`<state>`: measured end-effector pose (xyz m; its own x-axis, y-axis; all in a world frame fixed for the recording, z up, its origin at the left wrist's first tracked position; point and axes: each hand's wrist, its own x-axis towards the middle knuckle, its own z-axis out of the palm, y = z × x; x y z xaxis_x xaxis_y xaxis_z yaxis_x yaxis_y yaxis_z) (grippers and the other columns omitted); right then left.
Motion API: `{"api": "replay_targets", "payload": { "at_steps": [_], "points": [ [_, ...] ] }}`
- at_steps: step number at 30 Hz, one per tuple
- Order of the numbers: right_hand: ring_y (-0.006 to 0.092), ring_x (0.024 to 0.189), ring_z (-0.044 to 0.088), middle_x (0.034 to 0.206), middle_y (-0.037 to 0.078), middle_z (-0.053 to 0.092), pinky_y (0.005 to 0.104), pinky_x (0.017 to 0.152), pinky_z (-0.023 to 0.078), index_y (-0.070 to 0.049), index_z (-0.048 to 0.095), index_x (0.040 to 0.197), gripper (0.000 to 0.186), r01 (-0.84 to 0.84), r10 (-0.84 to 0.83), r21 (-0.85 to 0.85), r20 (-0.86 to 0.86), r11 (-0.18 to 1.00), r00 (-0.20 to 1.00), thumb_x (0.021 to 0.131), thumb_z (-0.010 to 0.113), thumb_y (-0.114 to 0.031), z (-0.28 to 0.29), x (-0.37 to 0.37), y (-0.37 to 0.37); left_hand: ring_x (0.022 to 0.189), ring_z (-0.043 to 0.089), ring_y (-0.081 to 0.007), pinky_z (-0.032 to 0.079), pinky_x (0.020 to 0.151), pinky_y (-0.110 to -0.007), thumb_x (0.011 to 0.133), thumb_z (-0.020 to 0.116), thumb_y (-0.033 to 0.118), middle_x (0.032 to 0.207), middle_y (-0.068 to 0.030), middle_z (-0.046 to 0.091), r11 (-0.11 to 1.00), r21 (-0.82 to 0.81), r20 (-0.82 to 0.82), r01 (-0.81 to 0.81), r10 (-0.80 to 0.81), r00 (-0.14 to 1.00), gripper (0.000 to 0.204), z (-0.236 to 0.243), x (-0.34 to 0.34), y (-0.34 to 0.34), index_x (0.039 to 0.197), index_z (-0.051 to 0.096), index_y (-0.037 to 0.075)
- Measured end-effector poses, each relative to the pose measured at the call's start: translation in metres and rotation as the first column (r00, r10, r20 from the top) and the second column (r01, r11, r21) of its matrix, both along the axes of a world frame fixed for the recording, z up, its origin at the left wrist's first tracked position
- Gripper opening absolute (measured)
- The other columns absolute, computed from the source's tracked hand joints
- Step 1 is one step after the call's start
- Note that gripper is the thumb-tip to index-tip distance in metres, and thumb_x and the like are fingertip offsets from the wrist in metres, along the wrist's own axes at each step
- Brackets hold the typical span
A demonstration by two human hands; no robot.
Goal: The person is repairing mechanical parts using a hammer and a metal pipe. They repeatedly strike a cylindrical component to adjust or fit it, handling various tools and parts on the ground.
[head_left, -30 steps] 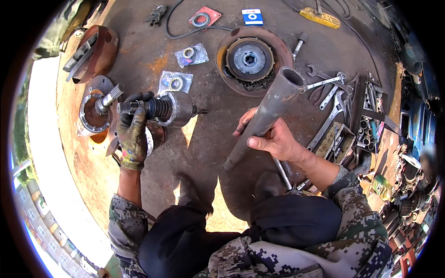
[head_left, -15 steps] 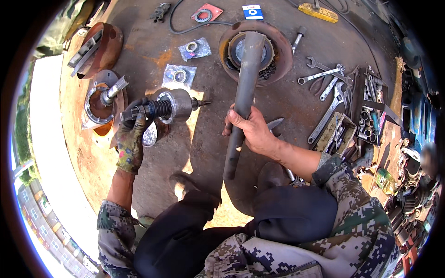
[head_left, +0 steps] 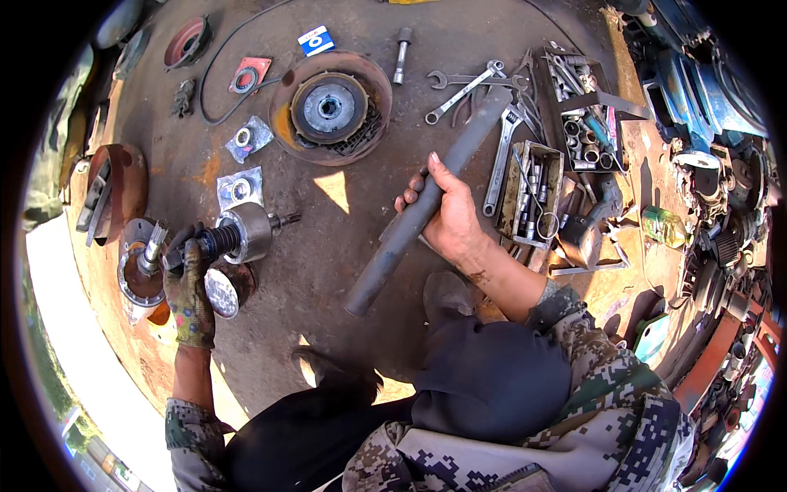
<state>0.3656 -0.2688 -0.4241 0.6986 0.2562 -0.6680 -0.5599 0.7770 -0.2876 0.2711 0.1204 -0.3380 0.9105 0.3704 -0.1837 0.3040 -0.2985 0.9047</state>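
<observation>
My left hand (head_left: 189, 291), in a dirty flowered glove, grips the dark left end of a shaft assembly with a black coiled part (head_left: 220, 242) and a silver cylindrical housing (head_left: 249, 232) with a splined tip. Beside it are a flanged part with an upright splined shaft (head_left: 141, 279) and a round tin (head_left: 221, 293). My bare right hand (head_left: 449, 213) is closed round a long grey steel pipe (head_left: 372, 282), which slants toward the wrenches at upper right. Two bagged bearing rings (head_left: 239, 189) (head_left: 243, 138) lie behind the housing.
A dished plate with a disc (head_left: 328, 111) lies at back centre. Wrenches (head_left: 498, 164), socket boxes (head_left: 590, 152) and piled machine parts (head_left: 717, 213) crowd the right. A rusty curved shell (head_left: 131, 168) sits left; a cable (head_left: 225, 41) crosses the back. My knees are at the lower edge.
The view has turned toward the right, showing more tools there. The pipe has tilted from nearly upright in the picture to slanting rightward, its far end off the dished plate.
</observation>
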Motion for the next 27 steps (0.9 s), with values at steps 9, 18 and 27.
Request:
{"api": "replay_targets", "payload": {
  "at_steps": [9,18,27],
  "points": [
    [0.0193,0.070,0.059,0.081,0.005,0.056,0.0445,0.071,0.059,-0.010,0.053,0.101,0.032,0.266,-0.162,-0.310,0.322,0.913,0.933,0.104,0.066,-0.039,0.037,0.064,-0.109,0.128,0.059,-0.0232,0.051,0.108,-0.037,0.109,0.058,0.024,0.139,-0.0137,0.062,0.998,-0.019,0.008,0.059,-0.059,0.998,0.041,0.004,0.022,-0.024,0.143,0.055,0.000],
    [0.0112,0.062,0.054,0.077,0.001,0.055,0.0272,0.057,0.053,-0.009,0.056,0.099,0.025,0.124,-0.053,-0.477,0.158,0.870,0.986,0.100,0.073,-0.027,0.064,0.057,-0.188,0.104,0.064,-0.0146,0.051,0.095,-0.031,0.090,0.079,0.002,0.113,-0.0028,0.068,0.985,-0.157,0.129,-0.067,0.088,0.988,0.037,-0.015,0.036,-0.031,0.123,0.063,0.006],
    [0.0453,0.092,0.066,0.099,0.017,0.071,0.0470,0.077,0.054,-0.010,0.064,0.113,0.034,0.601,0.871,-0.635,-0.287,-0.485,0.399,0.081,0.076,-0.007,0.196,0.046,-0.049,0.115,0.064,-0.0171,0.051,0.102,-0.034,0.091,0.078,0.007,0.128,-0.0080,0.068,0.981,-0.155,0.096,0.121,-0.106,0.990,0.050,-0.007,0.048,-0.053,0.136,0.058,0.003]
  ]
}}
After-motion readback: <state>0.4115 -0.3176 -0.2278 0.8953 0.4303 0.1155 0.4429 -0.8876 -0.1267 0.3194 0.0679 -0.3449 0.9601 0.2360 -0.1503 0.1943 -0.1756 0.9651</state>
